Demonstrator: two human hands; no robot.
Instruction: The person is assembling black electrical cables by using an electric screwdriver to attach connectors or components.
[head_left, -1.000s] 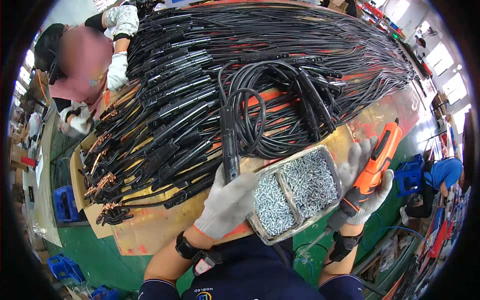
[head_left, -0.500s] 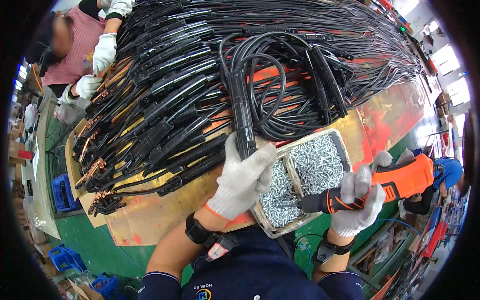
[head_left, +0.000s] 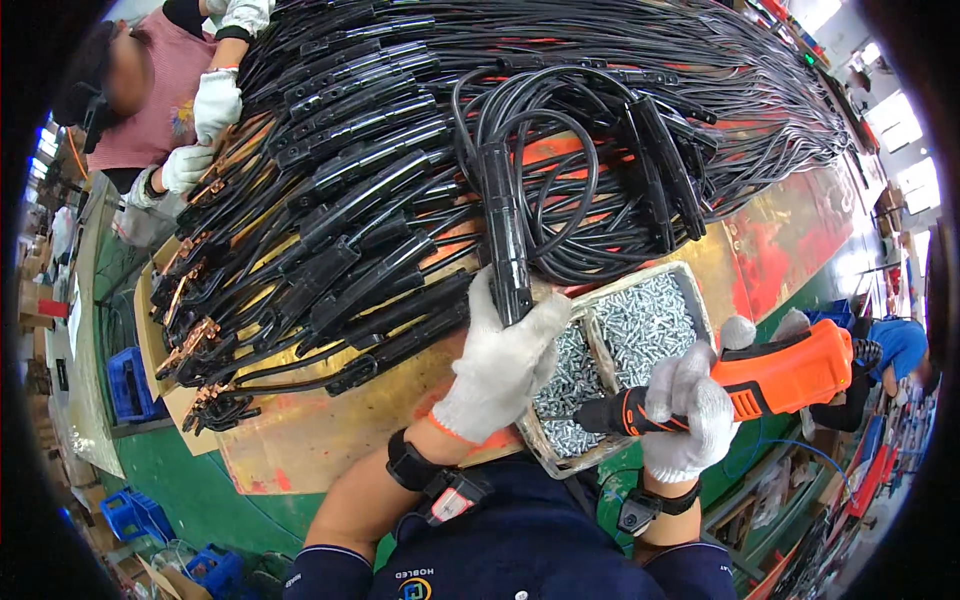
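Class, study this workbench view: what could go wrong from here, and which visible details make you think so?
1. The orange power driver in the right hand points toward the gloved left hand, so a slip might catch the glove.
2. The driver's nose sits over the tray of loose screws; a bump could scatter some.
3. The left hand holds the black handle only near its lower end, so it might twist if pushed.

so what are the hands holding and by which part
Left hand: black handle, by its lower end. Right hand: orange power screwdriver, around the front part of its body.
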